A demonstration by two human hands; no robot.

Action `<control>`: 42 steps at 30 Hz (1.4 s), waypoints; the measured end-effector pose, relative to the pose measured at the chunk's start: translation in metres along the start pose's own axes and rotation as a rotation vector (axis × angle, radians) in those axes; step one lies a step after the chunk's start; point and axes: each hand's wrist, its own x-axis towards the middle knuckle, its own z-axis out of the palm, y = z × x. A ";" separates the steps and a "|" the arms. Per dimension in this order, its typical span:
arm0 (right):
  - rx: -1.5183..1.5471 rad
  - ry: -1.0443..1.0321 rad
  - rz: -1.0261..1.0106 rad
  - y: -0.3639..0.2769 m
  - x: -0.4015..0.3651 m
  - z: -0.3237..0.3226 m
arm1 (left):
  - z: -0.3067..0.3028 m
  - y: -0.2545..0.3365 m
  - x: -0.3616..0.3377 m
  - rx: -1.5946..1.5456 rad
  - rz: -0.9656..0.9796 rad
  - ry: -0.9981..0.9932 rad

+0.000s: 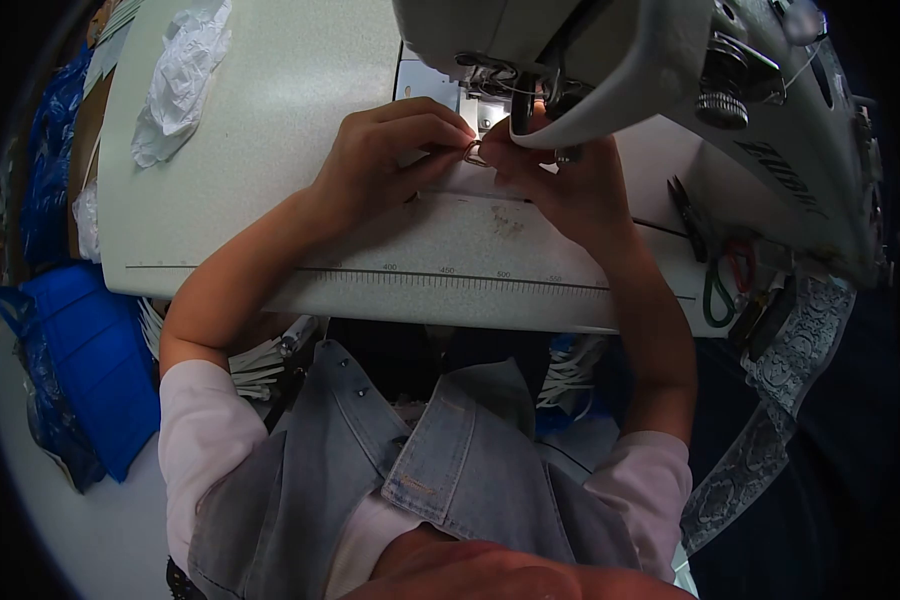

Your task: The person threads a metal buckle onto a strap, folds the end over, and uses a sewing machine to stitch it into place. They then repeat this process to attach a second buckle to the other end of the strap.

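Left hand (385,155) and right hand (580,190) both pinch a tiny looped piece (475,155) by the lit needle area of the sewing machine (790,165), probably because two fingertip grips steady it better. Scissors (692,222) sit off to the side, likely for elbow room.

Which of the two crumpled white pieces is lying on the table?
The larger piece; the smaller piece is beyond the table's left edge.

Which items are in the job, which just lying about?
In the job:
left hand
right hand
small loop-shaped piece
sewing machine

Lying about, apparently:
crumpled white wrapping
scissors
lace trim
blue bundle
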 end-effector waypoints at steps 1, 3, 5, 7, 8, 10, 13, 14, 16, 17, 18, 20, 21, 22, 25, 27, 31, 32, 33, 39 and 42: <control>0.000 -0.001 0.002 0.001 0.001 -0.001 | 0.000 -0.001 -0.001 -0.001 -0.001 0.000; 0.349 -0.106 0.260 0.006 0.004 -0.003 | 0.002 -0.004 -0.002 -0.105 -0.036 0.000; 0.257 -0.082 0.233 0.012 0.005 -0.001 | 0.003 -0.007 -0.003 -0.120 -0.082 -0.013; 0.166 -0.064 0.202 0.018 0.006 0.007 | 0.004 -0.009 -0.002 -0.128 -0.130 -0.022; -0.060 0.050 0.023 0.021 0.007 0.015 | 0.005 -0.010 -0.001 -0.234 -0.204 0.007; -0.275 0.162 -0.162 0.025 0.010 0.020 | 0.004 -0.009 -0.001 -0.331 -0.283 0.039; -0.399 0.274 -0.331 0.027 0.014 0.019 | 0.002 -0.008 0.008 0.164 -0.140 0.054; -0.401 0.245 -0.298 0.026 0.012 0.017 | 0.003 -0.011 0.012 0.196 -0.204 -0.003; -0.409 0.206 -0.263 0.025 0.007 0.014 | 0.003 -0.011 0.013 0.221 -0.271 -0.053; -0.364 0.204 -0.254 0.024 0.006 0.013 | -0.001 -0.010 0.014 0.084 -0.284 -0.058; -0.317 0.201 -0.244 0.024 0.006 0.013 | -0.004 -0.009 0.014 -0.052 -0.296 -0.062; -0.366 0.214 -0.283 0.034 0.010 0.017 | -0.004 -0.015 0.010 -0.226 -0.314 -0.068; -0.420 0.231 -0.321 0.034 0.013 0.018 | -0.004 -0.015 0.012 -0.403 -0.326 -0.076; -0.423 0.234 -0.322 0.032 0.013 0.018 | -0.004 -0.013 0.012 -0.404 -0.321 -0.078; -0.519 0.222 -0.352 0.027 0.011 0.015 | 0.003 -0.007 0.012 -0.190 -0.297 -0.092; -0.379 0.229 -0.371 0.026 0.011 0.014 | 0.006 -0.009 0.012 0.193 -0.064 -0.010; -0.455 0.110 -0.107 0.004 0.002 0.008 | 0.003 -0.008 0.010 0.182 -0.140 -0.130; -0.477 0.014 -0.049 0.001 0.001 0.007 | 0.010 -0.012 0.008 0.264 -0.069 -0.071; -0.500 -0.081 0.009 -0.001 0.000 0.008 | 0.014 -0.014 0.007 0.345 0.002 -0.011; -0.553 -0.061 0.011 0.002 -0.002 0.017 | 0.014 -0.011 0.007 0.346 -0.100 -0.008; -0.561 -0.040 0.001 0.004 -0.003 0.017 | 0.008 -0.003 -0.001 0.381 -0.210 -0.037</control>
